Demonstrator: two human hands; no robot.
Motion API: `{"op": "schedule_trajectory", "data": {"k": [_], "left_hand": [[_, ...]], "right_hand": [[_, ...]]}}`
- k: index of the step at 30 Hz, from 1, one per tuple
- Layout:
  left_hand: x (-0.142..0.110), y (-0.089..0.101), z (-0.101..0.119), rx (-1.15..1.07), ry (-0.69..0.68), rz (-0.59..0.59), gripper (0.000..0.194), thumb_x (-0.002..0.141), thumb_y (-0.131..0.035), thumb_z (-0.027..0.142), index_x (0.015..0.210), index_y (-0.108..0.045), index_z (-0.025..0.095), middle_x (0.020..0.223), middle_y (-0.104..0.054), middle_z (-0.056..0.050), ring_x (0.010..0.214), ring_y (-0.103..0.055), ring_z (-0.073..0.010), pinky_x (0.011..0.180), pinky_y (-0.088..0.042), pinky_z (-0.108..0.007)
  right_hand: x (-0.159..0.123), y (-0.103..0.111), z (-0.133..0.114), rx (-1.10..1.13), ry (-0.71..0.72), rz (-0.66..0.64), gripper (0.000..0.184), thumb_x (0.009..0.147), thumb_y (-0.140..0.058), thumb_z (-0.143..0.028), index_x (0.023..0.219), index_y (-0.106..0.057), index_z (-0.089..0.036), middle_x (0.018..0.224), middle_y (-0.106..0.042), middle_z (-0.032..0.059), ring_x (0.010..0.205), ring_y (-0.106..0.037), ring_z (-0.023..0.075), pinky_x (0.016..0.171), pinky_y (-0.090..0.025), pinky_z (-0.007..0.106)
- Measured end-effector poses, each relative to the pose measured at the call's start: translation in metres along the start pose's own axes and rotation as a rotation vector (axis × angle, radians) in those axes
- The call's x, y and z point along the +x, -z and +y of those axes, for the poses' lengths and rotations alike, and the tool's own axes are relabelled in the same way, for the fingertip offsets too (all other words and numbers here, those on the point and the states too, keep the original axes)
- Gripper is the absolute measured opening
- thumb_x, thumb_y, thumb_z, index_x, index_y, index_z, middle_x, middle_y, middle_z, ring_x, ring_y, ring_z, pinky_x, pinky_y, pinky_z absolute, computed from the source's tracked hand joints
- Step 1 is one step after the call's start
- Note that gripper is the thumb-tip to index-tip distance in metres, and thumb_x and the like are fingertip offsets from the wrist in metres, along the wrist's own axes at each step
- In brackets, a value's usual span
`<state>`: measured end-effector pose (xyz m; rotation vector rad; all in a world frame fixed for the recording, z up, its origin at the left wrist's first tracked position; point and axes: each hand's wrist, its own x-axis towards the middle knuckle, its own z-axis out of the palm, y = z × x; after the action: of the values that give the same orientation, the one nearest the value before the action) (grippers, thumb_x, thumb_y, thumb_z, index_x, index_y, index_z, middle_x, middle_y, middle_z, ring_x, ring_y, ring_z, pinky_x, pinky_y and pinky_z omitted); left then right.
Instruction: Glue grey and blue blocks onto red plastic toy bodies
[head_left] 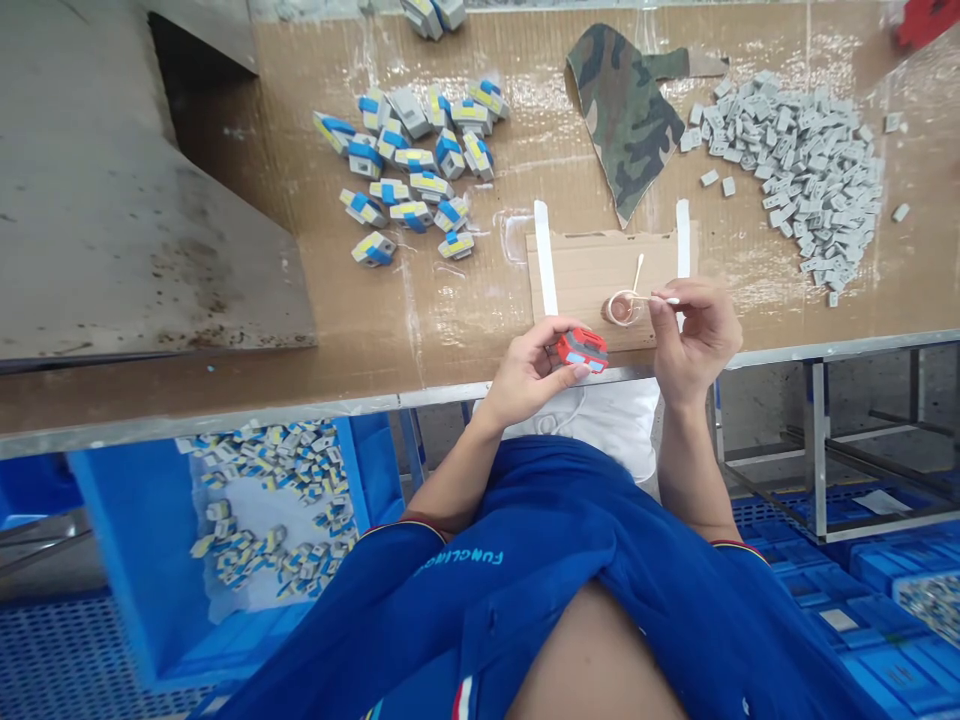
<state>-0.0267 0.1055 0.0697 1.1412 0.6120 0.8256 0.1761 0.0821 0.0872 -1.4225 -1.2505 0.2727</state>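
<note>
My left hand (534,368) is closed around a small red and grey toy vehicle (582,348) with light blue patches, near the front edge of the table. Between thumb and fingers, my right hand (697,335) pinches a thin cotton swab (664,299), lying almost level. Left of those fingertips stands a small round cup (618,312) with a pale rim. A second cotton swab (639,270) sticks up behind the cup. Beneath is a cardboard sheet (581,270) with a white tape strip (545,260) on its left and another on its right.
Grey, blue and yellow toy pieces (412,160) lie at the back left. A camouflage cloth (630,110) sits behind the cardboard. Small grey parts (817,170) form a heap at right. A metal housing (135,220) occupies the left. Below stands a blue crate (142,560) holding similar toy pieces.
</note>
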Motion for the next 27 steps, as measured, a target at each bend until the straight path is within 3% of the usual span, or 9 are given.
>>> {"op": "schedule_trajectory", "data": {"k": [6,13,16,22,27], "left_hand": [[-0.001,0.0,0.0,0.009,0.014,0.009,0.038,0.088,-0.083,0.036,0.119,-0.068,0.019,0.108,-0.076,-0.007,0.093,-0.075,-0.0153,0.083,-0.062,-0.024],[-0.002,0.001,-0.003,0.031,0.005,0.02,0.041,0.088,-0.084,0.037,0.12,-0.068,0.018,0.108,-0.076,-0.008,0.095,-0.075,-0.0152,0.084,-0.062,-0.024],[-0.002,0.0,-0.004,0.052,-0.018,0.028,0.04,0.088,-0.084,0.036,0.12,-0.069,0.018,0.108,-0.076,-0.008,0.095,-0.075,-0.0147,0.084,-0.062,-0.023],[-0.002,-0.003,-0.005,0.139,-0.043,0.059,0.04,0.088,-0.084,0.035,0.12,-0.068,0.018,0.106,-0.077,-0.007,0.093,-0.075,-0.0145,0.082,-0.062,-0.023],[-0.002,-0.004,-0.003,0.188,-0.015,0.073,0.041,0.085,-0.086,0.038,0.116,-0.068,0.017,0.103,-0.078,-0.007,0.091,-0.077,-0.0155,0.077,-0.062,-0.023]], "right_hand": [[-0.006,-0.002,0.0,0.101,-0.151,0.122,0.022,0.094,-0.078,-0.044,0.098,-0.064,-0.027,0.091,-0.072,-0.0019,0.083,-0.074,0.0149,0.078,-0.062,0.033],[-0.008,0.003,0.003,0.131,-0.204,0.126,0.018,0.096,-0.076,-0.039,0.103,-0.066,-0.026,0.091,-0.078,-0.0026,0.077,-0.076,0.0131,0.072,-0.063,0.029],[-0.007,0.005,-0.008,0.146,-0.209,0.14,0.015,0.097,-0.075,-0.037,0.101,-0.067,-0.025,0.089,-0.08,-0.002,0.071,-0.075,0.0127,0.067,-0.063,0.029],[-0.012,0.009,-0.043,0.137,-0.163,0.143,0.01,0.097,-0.076,-0.035,0.101,-0.069,-0.028,0.087,-0.079,-0.0024,0.077,-0.078,0.0152,0.068,-0.067,0.031],[-0.023,0.013,-0.051,0.102,-0.113,0.044,0.012,0.096,-0.077,-0.03,0.106,-0.071,-0.029,0.09,-0.081,-0.0015,0.08,-0.08,0.0172,0.067,-0.067,0.032]]}}
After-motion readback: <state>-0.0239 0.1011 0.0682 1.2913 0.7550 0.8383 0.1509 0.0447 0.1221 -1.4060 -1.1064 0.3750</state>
